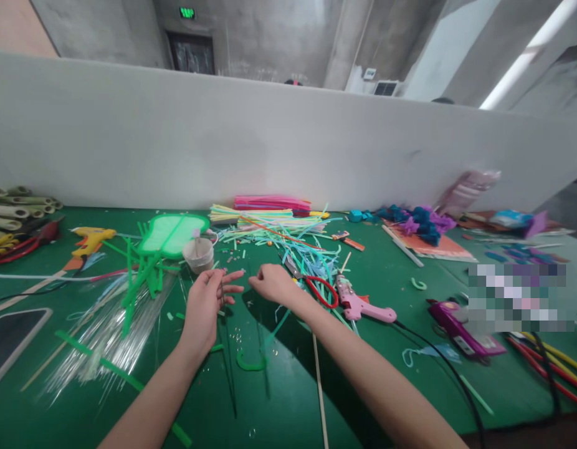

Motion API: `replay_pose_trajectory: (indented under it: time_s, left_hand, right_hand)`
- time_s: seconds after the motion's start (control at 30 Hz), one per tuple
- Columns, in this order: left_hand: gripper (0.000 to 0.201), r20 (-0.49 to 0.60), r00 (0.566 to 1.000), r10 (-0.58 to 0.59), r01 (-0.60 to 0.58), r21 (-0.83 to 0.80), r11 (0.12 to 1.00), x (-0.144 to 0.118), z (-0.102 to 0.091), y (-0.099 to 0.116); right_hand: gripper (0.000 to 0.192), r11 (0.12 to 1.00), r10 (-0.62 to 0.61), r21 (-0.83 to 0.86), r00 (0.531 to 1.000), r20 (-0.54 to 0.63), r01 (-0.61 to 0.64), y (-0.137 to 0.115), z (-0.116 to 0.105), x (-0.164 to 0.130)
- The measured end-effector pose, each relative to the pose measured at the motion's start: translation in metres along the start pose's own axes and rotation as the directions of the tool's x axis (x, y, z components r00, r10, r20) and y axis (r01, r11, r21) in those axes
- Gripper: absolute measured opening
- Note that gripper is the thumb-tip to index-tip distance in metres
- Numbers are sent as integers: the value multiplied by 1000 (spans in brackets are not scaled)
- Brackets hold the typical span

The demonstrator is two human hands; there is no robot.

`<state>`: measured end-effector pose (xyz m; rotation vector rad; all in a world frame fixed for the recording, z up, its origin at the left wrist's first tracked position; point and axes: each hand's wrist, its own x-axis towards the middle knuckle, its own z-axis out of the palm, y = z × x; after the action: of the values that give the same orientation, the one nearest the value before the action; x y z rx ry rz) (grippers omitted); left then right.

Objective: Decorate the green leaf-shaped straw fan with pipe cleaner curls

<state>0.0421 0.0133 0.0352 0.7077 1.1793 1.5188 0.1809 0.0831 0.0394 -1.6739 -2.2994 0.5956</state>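
My left hand (205, 305) hovers over the green table (288, 386), thumb and fingers pinching a thin dark wire-like piece that hangs down from it. My right hand (271, 282) is a short gap to its right, fingers curled downward; whether it grips anything is unclear. Between and below the hands lie thin dark sticks and a green curved strip (250, 363). A small paper cup (198, 254) stands just beyond my left hand. Red-handled scissors (316, 288) lie right beside my right wrist.
A pink glue gun (362, 305) lies right of my right arm, a yellow one (89, 241) at far left. Coloured strips (270, 218) pile up by the white wall. Clear sticks (106, 337), a green frame (169, 232), a purple tool (461, 330) and blue-purple flowers (419, 223) lie around.
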Motion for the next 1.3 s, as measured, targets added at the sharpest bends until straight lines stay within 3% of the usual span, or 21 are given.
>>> replay_pose_trajectory:
  time_s: [0.2, 0.3, 0.4, 0.5, 0.77, 1.0, 1.3]
  left_hand:
    - [15, 124, 989, 77, -76, -13, 997, -1, 34, 45]
    - [19, 209, 945, 253, -254, -19, 967, 3, 56, 63]
    - [23, 282, 891, 357, -365, -24, 931, 10, 70, 67]
    - [26, 325, 871, 368, -388, -6, 922, 17, 74, 61]
    - [46, 406, 846, 346, -361, -43, 932, 17, 58, 61]
    - [23, 364, 865, 347, -315, -146, 938, 18, 65, 63]
    - [26, 384, 865, 324, -270, -190, 944, 23, 76, 59]
  right_hand:
    - [27, 923, -248, 261, 956, -159, 283, -1, -62, -11]
    - [26, 859, -341, 322, 914, -222, 398, -9, -88, -18]
    - [23, 809, -409, 314, 860, -305, 496, -14, -101, -22]
    - [22, 798, -440, 259, 820, -367, 544, -15, -102, -22]
    - [13, 805, -433, 204, 786, -441, 558, -23, -87, -26]
    - [11, 769, -408, 242, 746, -526, 591, -21, -83, -22]
    - [6, 747, -394, 307, 764, -510, 590, -10, -87, -20]
